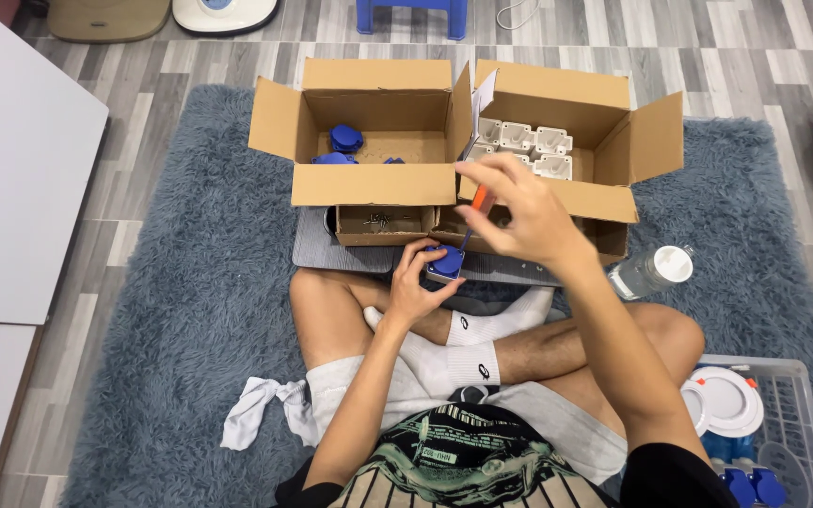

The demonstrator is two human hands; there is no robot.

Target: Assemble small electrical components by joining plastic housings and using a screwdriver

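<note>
I sit cross-legged on a blue-grey shaggy rug. My left hand (416, 282) grips a small blue and grey socket box (445, 262) just above my shins. My right hand (519, 212) is raised over it and holds a screwdriver with an orange handle (481, 200), its shaft pointing down at the box. A dark grey board (317, 246) lies in front of my legs.
Two open cardboard boxes stand ahead: the left box (369, 183) holds blue parts, the right box (604, 113) holds white parts. A small tray of screws (380, 223) sits below them. A plastic bottle (651, 271) lies right, a wire basket (797, 414) at lower right, a white rag (251, 409) left.
</note>
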